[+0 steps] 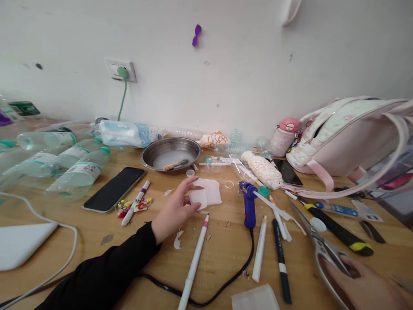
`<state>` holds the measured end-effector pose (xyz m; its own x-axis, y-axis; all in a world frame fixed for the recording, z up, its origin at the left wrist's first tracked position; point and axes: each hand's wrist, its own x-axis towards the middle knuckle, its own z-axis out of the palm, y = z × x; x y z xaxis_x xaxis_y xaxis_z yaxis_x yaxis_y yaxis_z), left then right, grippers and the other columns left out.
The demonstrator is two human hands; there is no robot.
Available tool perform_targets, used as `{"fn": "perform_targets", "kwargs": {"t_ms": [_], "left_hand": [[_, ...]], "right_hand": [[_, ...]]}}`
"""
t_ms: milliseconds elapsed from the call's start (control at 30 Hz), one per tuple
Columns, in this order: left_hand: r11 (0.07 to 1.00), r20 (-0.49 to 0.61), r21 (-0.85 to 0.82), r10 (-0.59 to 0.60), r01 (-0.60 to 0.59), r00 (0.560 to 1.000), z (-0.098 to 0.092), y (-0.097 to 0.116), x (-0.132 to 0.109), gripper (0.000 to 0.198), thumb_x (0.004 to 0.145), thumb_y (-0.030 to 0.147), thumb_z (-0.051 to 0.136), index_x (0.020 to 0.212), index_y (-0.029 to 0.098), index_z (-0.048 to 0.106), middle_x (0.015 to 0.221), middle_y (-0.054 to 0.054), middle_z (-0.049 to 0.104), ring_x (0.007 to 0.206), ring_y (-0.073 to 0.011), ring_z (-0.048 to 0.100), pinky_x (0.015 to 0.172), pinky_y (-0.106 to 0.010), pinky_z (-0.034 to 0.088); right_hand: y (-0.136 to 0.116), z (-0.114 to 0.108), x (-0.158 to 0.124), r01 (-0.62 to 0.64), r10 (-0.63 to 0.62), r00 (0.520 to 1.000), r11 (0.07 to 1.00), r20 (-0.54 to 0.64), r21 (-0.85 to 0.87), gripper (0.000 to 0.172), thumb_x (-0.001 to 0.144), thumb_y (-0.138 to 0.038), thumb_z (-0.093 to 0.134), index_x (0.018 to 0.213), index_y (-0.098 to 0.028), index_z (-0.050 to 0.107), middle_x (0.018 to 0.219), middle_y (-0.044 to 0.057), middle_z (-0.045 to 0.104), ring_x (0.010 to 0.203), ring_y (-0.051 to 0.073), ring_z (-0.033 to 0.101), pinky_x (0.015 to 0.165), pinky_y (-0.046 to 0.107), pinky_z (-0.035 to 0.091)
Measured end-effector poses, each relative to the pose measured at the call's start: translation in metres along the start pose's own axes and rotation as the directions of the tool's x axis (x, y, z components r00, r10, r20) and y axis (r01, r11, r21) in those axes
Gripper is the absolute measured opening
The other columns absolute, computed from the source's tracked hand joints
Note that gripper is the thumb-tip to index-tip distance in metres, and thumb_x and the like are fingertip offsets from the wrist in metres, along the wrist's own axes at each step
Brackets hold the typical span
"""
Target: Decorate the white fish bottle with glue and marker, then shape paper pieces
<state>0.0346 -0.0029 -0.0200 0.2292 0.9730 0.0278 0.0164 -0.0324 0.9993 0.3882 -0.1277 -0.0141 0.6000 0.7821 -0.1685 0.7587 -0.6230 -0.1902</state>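
My left hand (176, 206), in a black sleeve, reaches to the middle of the table. Its thumb and fingers are closed on a small white square sheet (198, 199), thin like paper or tissue. Behind that lies a larger white sheet (213, 191), partly covered by it. At the lower right, my right hand (364, 282) grips the handles of metal scissors (318, 243), blurred a little; the blades point away from me. Between my hands are a blue hot glue gun (249, 204), a long white marker (195, 262) and a dark green marker (281, 262).
A metal bowl (151, 157) holds cloudy liquid and a brush-like stick. Plastic bottles (80, 174) and a phone (112, 189) lie left. A white, orange-patterned fish shape (263, 169), a utility knife (338, 228) and a pink bag (348, 133) are right. The glue gun's black cord (226, 288) crosses the front.
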Motion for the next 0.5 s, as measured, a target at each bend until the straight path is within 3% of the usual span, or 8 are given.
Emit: {"fn": "perform_targets", "kwargs": {"t_ms": [133,233,333,500], "left_hand": [[0.999,-0.001,-0.005,0.051,-0.051,0.999,0.001,-0.001,-0.001,0.033,0.07,0.011,0.059,0.093,0.023,0.04,0.099,0.001,0.051,0.06,-0.0064,0.053,0.059,-0.022,0.046],[0.998,-0.014,-0.01,0.06,-0.06,0.998,0.002,-0.003,-0.001,0.033,0.07,0.012,0.059,0.091,0.024,0.037,0.101,0.001,0.05,0.06,-0.0062,0.054,0.059,-0.023,0.047],[0.996,-0.038,-0.026,0.088,-0.089,0.995,0.002,-0.005,0.0,0.037,0.07,0.012,0.059,0.09,0.025,0.031,0.105,0.001,0.048,0.058,-0.005,0.054,0.058,-0.023,0.048],[0.981,-0.092,-0.058,0.177,-0.183,0.98,0.001,-0.007,-0.002,0.039,0.073,0.011,0.057,0.081,0.027,0.023,0.096,0.005,0.045,0.059,-0.0049,0.052,0.058,-0.022,0.047]], "right_hand": [[-0.002,0.004,0.001,0.009,-0.009,1.0,1.0,0.001,-0.013,0.053,0.071,-0.06,0.046,0.093,-0.015,0.063,0.096,0.018,0.068,0.084,0.034,0.065,0.072,0.04,0.05],[-0.003,0.011,0.007,0.008,-0.008,0.997,1.0,-0.073,0.011,0.047,0.07,-0.06,0.047,0.082,-0.017,0.063,0.09,0.017,0.068,0.079,0.031,0.065,0.068,0.039,0.051],[-0.001,0.018,0.011,0.1,-0.099,0.988,0.995,-0.119,0.002,0.041,0.073,-0.057,0.046,0.073,-0.019,0.061,0.081,0.014,0.068,0.075,0.029,0.065,0.068,0.038,0.051],[0.006,0.017,0.011,0.153,-0.153,0.984,0.988,-0.085,-0.016,0.047,0.074,-0.059,0.044,0.088,-0.017,0.062,0.099,0.016,0.065,0.088,0.033,0.062,0.078,0.044,0.047]]}}
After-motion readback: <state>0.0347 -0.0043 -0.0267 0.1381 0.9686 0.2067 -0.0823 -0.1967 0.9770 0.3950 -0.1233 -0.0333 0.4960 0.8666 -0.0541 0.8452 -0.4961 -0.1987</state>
